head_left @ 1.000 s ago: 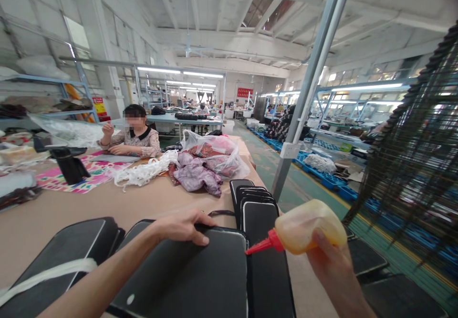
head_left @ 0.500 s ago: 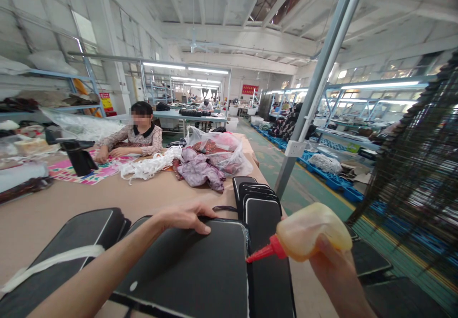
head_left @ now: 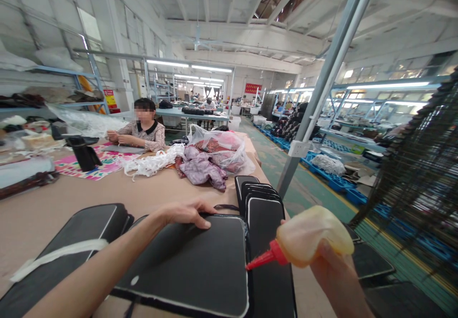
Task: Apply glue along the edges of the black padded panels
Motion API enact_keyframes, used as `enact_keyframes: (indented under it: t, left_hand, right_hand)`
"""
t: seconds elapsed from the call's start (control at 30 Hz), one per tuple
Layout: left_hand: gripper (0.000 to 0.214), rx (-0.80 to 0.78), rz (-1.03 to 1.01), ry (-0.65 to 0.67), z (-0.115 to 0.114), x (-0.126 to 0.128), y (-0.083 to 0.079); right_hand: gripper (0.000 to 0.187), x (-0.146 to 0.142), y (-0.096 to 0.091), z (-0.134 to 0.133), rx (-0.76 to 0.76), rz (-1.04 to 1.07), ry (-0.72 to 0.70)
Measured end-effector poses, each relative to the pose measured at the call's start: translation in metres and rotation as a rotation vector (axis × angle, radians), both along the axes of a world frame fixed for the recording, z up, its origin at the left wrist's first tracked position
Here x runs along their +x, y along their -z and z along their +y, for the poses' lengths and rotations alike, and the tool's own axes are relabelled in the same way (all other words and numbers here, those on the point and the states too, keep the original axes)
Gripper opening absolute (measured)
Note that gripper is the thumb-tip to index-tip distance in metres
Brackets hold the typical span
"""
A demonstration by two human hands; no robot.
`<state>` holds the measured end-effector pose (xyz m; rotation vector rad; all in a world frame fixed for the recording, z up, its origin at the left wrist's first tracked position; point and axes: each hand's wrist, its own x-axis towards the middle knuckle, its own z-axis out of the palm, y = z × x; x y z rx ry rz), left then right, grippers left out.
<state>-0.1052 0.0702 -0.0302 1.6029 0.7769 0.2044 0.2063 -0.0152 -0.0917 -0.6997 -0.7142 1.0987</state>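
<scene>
A flat black panel (head_left: pixel 193 256) with rounded corners and a pale line along its edge lies before me on a stack of similar pieces. My left hand (head_left: pixel 188 213) grips its far edge, thumb on the top face; the other fingers are partly hidden. In my right hand (head_left: pixel 331 256) is a squeeze bottle (head_left: pixel 315 237) of yellowish liquid, tilted down to the left. Its red nozzle (head_left: pixel 263 259) touches the panel's right edge. More black panels (head_left: pixel 265 222) are stacked just right of that edge.
A pile of black panels tied with a white strap (head_left: pixel 60 256) lies at left. Beyond are a bag of fabric (head_left: pixel 222 151), white strips (head_left: pixel 153 163) and a black stand (head_left: pixel 84 153). A co-worker (head_left: pixel 146 129) sits across the table. A metal post (head_left: pixel 315 103) rises at right.
The bottle's nozzle has slid a little towards me along the panel's right edge. My left hand keeps its place on the panel. The co-worker's hands have lifted from the table, with grey material beneath them.
</scene>
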Motion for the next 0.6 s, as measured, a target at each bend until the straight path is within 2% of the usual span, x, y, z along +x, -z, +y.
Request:
enact_keyframes:
  t: [0.13, 0.27, 0.6]
  left_hand:
    - [0.042, -0.002, -0.002, -0.007, 0.001, -0.003, 0.002]
    - [0.035, -0.005, -0.008, -0.049, 0.002, -0.006, 0.005]
    - [0.032, -0.027, -0.055, -0.029, 0.008, -0.012, 0.010]
  right_hand:
    - [0.058, -0.001, 0.000, -0.001, -0.025, -0.026, -0.027]
    - [0.057, -0.002, 0.004, -0.001, -0.007, -0.012, 0.012]
    - [0.051, 0.009, 0.018, 0.002, 0.044, -0.090, -0.095]
